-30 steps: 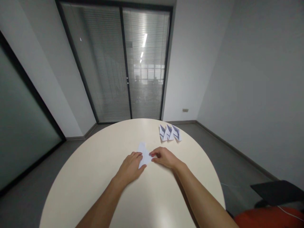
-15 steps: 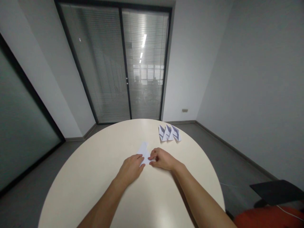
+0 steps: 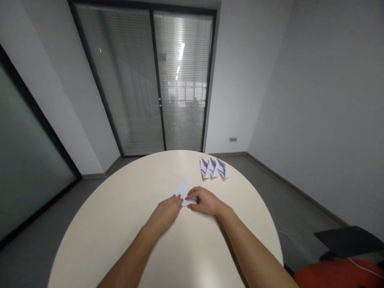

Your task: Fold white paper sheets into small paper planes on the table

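Note:
A small white folded paper [image 3: 182, 187] lies on the round cream table [image 3: 120, 224], its far tip pointing away from me. My left hand [image 3: 165, 214] rests flat with its fingertips pressing the paper's near left edge. My right hand [image 3: 204, 201] lies palm down beside it, fingertips pinching the paper's near right edge. Both hands cover the near part of the paper. Three finished folded paper pieces [image 3: 213, 168] sit in a row farther back on the right of the table.
Glass doors with blinds [image 3: 156, 80] stand behind the table. A dark chair part [image 3: 345, 238] and an orange-red object [image 3: 336, 274] are at the lower right, beyond the table's edge. Grey floor surrounds the table.
My two hands have drawn closer together over the paper, and less of the paper's near part shows. The paper itself has hardly moved.

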`<state>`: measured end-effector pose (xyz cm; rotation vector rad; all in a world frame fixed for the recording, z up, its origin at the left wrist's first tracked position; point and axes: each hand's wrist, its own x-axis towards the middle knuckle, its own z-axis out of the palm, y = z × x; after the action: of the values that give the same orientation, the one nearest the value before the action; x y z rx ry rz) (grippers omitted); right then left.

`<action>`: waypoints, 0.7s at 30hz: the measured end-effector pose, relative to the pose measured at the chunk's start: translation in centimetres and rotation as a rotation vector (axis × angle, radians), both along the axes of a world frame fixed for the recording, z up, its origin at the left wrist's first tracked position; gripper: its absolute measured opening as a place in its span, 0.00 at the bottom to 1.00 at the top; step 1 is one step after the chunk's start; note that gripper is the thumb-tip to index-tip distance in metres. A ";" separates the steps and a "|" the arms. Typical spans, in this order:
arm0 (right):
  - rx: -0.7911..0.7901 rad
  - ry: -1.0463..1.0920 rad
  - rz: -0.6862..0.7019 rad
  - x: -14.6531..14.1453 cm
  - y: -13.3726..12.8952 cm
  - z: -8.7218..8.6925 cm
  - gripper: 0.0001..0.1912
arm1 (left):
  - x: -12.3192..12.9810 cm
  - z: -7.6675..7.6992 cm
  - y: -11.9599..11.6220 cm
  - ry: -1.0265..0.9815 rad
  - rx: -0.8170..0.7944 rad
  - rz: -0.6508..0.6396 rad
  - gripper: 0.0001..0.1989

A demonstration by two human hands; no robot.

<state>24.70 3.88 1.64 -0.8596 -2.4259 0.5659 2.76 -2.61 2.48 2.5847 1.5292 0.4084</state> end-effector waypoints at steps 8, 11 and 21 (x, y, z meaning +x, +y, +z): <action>0.023 -0.035 0.006 -0.3 -0.6 1.0 0.07 | -0.3 -0.1 0.0 -0.041 0.012 -0.013 0.16; 0.061 -0.029 0.027 -0.4 -0.8 1.3 0.07 | -0.3 0.2 0.1 -0.105 -0.004 -0.011 0.16; 0.157 -0.051 -0.068 0.1 0.2 -0.5 0.17 | -1.2 0.0 0.1 -0.376 -0.098 -0.054 0.15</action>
<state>24.82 4.10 1.16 -0.8963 -2.4383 0.3270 1.61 -2.49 2.49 2.3027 1.3111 0.7434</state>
